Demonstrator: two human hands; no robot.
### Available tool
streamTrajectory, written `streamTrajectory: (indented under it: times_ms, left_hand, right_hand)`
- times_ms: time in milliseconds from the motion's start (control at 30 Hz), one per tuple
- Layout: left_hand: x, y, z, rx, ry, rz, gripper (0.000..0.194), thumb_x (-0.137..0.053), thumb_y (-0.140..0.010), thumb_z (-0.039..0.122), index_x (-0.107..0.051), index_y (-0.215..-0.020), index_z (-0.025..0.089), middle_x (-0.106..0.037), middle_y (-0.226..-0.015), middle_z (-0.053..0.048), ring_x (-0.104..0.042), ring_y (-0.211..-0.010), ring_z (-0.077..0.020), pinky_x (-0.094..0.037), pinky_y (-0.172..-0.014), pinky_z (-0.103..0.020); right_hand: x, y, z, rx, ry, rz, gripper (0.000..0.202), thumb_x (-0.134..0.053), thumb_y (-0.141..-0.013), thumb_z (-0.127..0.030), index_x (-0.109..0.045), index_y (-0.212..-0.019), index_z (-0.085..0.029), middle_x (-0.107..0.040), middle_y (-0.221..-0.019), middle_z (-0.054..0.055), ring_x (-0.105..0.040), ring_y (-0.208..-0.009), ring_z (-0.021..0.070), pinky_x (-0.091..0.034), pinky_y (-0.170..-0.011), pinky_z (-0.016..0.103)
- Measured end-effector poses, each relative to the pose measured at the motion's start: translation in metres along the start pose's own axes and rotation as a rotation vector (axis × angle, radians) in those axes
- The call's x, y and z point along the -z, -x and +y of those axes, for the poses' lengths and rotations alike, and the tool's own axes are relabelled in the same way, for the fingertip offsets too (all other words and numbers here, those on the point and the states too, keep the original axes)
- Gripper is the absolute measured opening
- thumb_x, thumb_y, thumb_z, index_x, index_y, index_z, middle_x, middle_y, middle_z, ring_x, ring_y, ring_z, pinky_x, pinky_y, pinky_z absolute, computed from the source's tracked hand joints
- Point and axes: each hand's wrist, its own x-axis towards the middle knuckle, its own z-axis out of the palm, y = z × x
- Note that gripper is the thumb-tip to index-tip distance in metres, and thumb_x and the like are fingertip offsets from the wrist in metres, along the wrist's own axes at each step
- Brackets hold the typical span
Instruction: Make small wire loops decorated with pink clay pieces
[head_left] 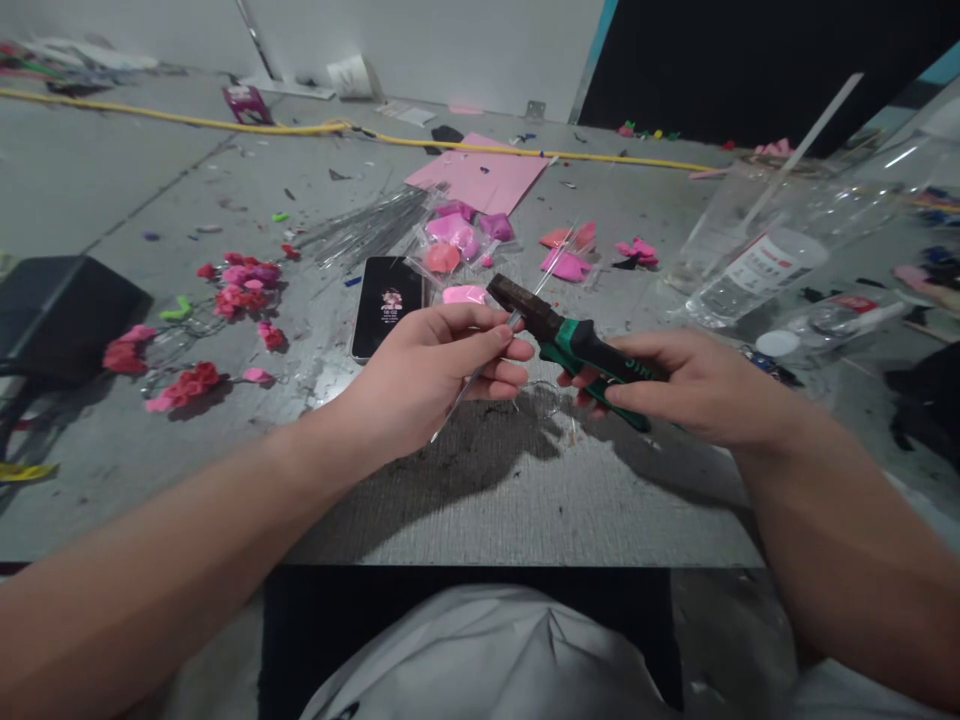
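Above the front part of the grey table, my left hand (442,365) pinches a thin bundle of wire (461,397) between thumb and fingers. The wire slants from lower left up towards the right. My right hand (675,385) is wrapped round the green and black handles of the pliers (577,345). Their dark metal jaws lie right at the wire, just above my left fingertips; whether they touch it I cannot tell. Behind the hands are bags of pink and purple clay (452,236) and a black phone (386,305).
Red and pink flower pieces (244,285) lie at the left, near a black box (67,315). Loose wires (367,228) and pink paper (491,170) are further back. Plastic bottles (765,270) stand and lie at the right. A yellow cable (450,145) crosses the back.
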Motion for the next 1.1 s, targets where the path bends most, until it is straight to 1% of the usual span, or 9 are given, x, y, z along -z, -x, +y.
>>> streamTrajectory:
  times_ms: [300, 467, 533, 633, 667, 767, 833, 1000, 1100]
  left_hand:
    - [0.003, -0.002, -0.004, -0.018, -0.035, -0.013, 0.012, -0.08, -0.094, 0.017, -0.067, -0.092, 0.015, -0.075, -0.085, -0.003, -0.068, -0.065, -0.0086, -0.059, -0.064, -0.021]
    - [0.003, -0.004, -0.004, -0.056, -0.066, -0.005, 0.013, -0.081, -0.092, 0.017, -0.067, -0.092, 0.015, -0.075, -0.085, -0.004, -0.067, -0.064, -0.0086, -0.058, -0.063, -0.022]
    - [0.004, -0.005, -0.004, -0.08, -0.079, 0.002, 0.012, -0.08, -0.092, 0.015, -0.068, -0.092, 0.015, -0.075, -0.084, -0.003, -0.067, -0.063, -0.0087, -0.058, -0.061, -0.021]
    - [0.005, -0.005, -0.006, -0.122, -0.116, -0.007, 0.008, -0.077, -0.093, 0.013, -0.069, -0.095, 0.014, -0.075, -0.082, -0.003, -0.067, -0.062, -0.0088, -0.057, -0.059, -0.02]
    - [0.005, -0.005, -0.007, -0.133, -0.135, -0.016, 0.007, -0.076, -0.093, 0.013, -0.069, -0.095, 0.014, -0.075, -0.082, -0.003, -0.067, -0.062, -0.0088, -0.057, -0.059, -0.02]
    - [0.005, -0.005, -0.01, -0.162, -0.206, -0.027, 0.008, -0.077, -0.094, 0.016, -0.069, -0.093, 0.014, -0.076, -0.084, -0.004, -0.067, -0.063, -0.0088, -0.056, -0.059, -0.02]
    - [0.004, -0.004, -0.011, -0.18, -0.232, -0.017, 0.01, -0.079, -0.093, 0.018, -0.069, -0.093, 0.015, -0.076, -0.084, -0.003, -0.067, -0.063, -0.0089, -0.055, -0.059, -0.021]
    - [0.004, -0.004, -0.012, -0.245, -0.261, -0.041, 0.009, -0.078, -0.094, 0.019, -0.069, -0.094, 0.016, -0.075, -0.085, -0.003, -0.068, -0.065, -0.0097, -0.057, -0.062, -0.022]
    - [0.006, -0.006, -0.015, -0.298, -0.294, -0.06, 0.005, -0.073, -0.097, 0.018, -0.068, -0.096, 0.016, -0.075, -0.086, -0.003, -0.069, -0.067, -0.0097, -0.058, -0.064, -0.022]
  right_hand:
    - [-0.003, 0.002, 0.004, 0.083, 0.216, 0.054, 0.02, -0.074, -0.086, -0.03, -0.08, -0.103, -0.023, -0.079, -0.091, 0.005, -0.07, -0.081, 0.0255, -0.055, -0.072, 0.036]
    - [-0.008, 0.002, 0.008, 0.121, 0.403, 0.115, 0.022, -0.069, -0.092, -0.036, -0.072, -0.11, -0.024, -0.074, -0.089, 0.002, -0.064, -0.077, 0.023, -0.049, -0.07, 0.036]
    - [-0.01, 0.001, 0.012, 0.126, 0.383, 0.122, 0.03, -0.07, -0.093, -0.037, -0.068, -0.121, -0.024, -0.076, -0.099, 0.004, -0.067, -0.084, 0.0246, -0.051, -0.075, 0.037]
    - [-0.012, 0.0, 0.014, 0.163, 0.29, 0.079, 0.051, -0.068, -0.094, -0.032, -0.058, -0.143, -0.026, -0.076, -0.124, 0.007, -0.071, -0.104, 0.0282, -0.053, -0.087, 0.039]
    - [-0.013, -0.001, 0.013, 0.16, 0.297, 0.059, 0.052, -0.067, -0.094, -0.029, -0.057, -0.144, -0.026, -0.075, -0.125, 0.008, -0.071, -0.105, 0.0284, -0.053, -0.087, 0.038]
    - [-0.018, -0.003, 0.009, 0.131, 0.414, 0.06, 0.031, -0.064, -0.094, -0.028, -0.069, -0.125, -0.023, -0.077, -0.105, 0.007, -0.068, -0.088, 0.0263, -0.048, -0.076, 0.036]
    - [-0.022, -0.004, 0.005, 0.119, 0.459, 0.093, 0.02, -0.062, -0.094, -0.031, -0.071, -0.109, -0.021, -0.075, -0.094, 0.007, -0.064, -0.079, 0.0246, -0.043, -0.07, 0.035]
    - [-0.031, -0.008, 0.002, 0.113, 0.508, 0.203, 0.008, -0.064, -0.087, -0.029, -0.062, -0.09, -0.022, -0.07, -0.083, 0.006, -0.058, -0.073, 0.0233, -0.036, -0.065, 0.035]
    - [-0.033, -0.012, 0.004, 0.131, 0.556, 0.214, 0.009, -0.063, -0.084, -0.026, -0.059, -0.091, -0.023, -0.069, -0.083, 0.007, -0.058, -0.073, 0.0239, -0.037, -0.067, 0.035]
